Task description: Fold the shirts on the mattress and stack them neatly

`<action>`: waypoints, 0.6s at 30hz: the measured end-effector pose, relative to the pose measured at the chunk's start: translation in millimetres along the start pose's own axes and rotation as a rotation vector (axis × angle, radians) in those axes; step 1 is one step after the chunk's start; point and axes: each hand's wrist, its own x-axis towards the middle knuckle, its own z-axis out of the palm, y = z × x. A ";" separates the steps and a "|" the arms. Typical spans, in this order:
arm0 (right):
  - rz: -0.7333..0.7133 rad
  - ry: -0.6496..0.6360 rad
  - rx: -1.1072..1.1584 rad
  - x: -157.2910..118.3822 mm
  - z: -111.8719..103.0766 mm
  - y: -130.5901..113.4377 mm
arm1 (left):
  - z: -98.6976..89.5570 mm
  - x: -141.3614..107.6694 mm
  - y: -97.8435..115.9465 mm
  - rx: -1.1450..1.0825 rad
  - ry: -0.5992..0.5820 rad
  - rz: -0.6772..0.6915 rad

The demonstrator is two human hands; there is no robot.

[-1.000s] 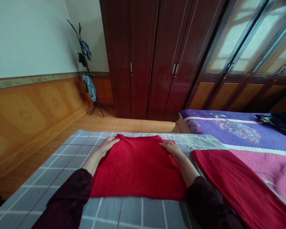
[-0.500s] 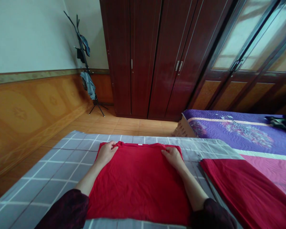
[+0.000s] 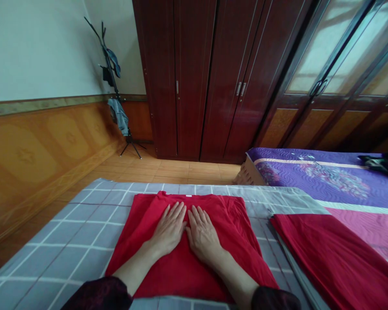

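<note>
A red shirt lies spread on the grey checked bedding, its collar with a small white label at the far edge. My left hand rests flat on the upper middle of the shirt, fingers pointing away. Beside it my right hand lies flat on the fabric too, the thumbs close together. Neither hand grips the cloth. Wrinkles run down the shirt's right side.
Grey checked bedding surrounds the shirt. To the right lie a folded red cloth and a purple and pink bedspread with a dark item. A dark red wardrobe and a coat stand stand behind.
Both hands have let go of the shirt's far edge near the collar and moved inward and nearer, now flat on the fabric. The shirt's lower sides have spread outward on the right and left.
</note>
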 end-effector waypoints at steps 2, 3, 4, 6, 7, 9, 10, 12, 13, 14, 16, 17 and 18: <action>0.043 -0.040 -0.038 0.6 2.9 14.0 | 6.6 0.5 -10.4 0.072 -0.038 -0.028; 0.076 -0.050 -0.062 1.7 1.1 23.0 | 6.8 0.6 -16.7 0.099 -0.043 -0.038; 0.116 -0.058 -0.087 3.0 -2.1 32.1 | 5.6 0.6 -23.3 0.122 -0.043 -0.052; 0.188 -0.072 -0.131 5.5 -9.7 48.3 | 1.5 0.2 -36.3 0.168 -0.036 -0.103; 0.222 -0.074 -0.146 6.4 -12.8 54.3 | -0.5 -0.2 -42.2 0.191 -0.026 -0.143; 0.281 -0.059 -0.165 7.3 -16.3 60.6 | -2.9 -0.9 -50.5 0.231 0.020 -0.235; 0.304 -0.045 -0.172 7.4 -16.6 60.9 | -3.0 -1.0 -52.2 0.247 0.051 -0.268; 0.298 -0.013 -0.170 7.2 -15.3 57.2 | -1.7 -0.8 -50.3 0.262 0.109 -0.259; 0.252 -0.007 -0.154 7.2 -14.2 54.4 | -0.6 -0.4 -47.4 0.257 0.120 -0.208; 0.181 -0.015 -0.127 7.3 -13.1 51.8 | 0.6 0.1 -44.0 0.244 0.112 -0.140; 0.039 -0.054 -0.063 8.0 -11.7 49.6 | 2.4 1.2 -39.1 0.213 0.061 -0.035; 0.012 -0.070 -0.044 8.5 -11.4 50.5 | 2.7 1.7 -38.8 0.206 0.035 -0.026; 0.026 -0.075 -0.041 9.2 -11.4 52.7 | 2.4 2.1 -40.2 0.208 0.019 -0.048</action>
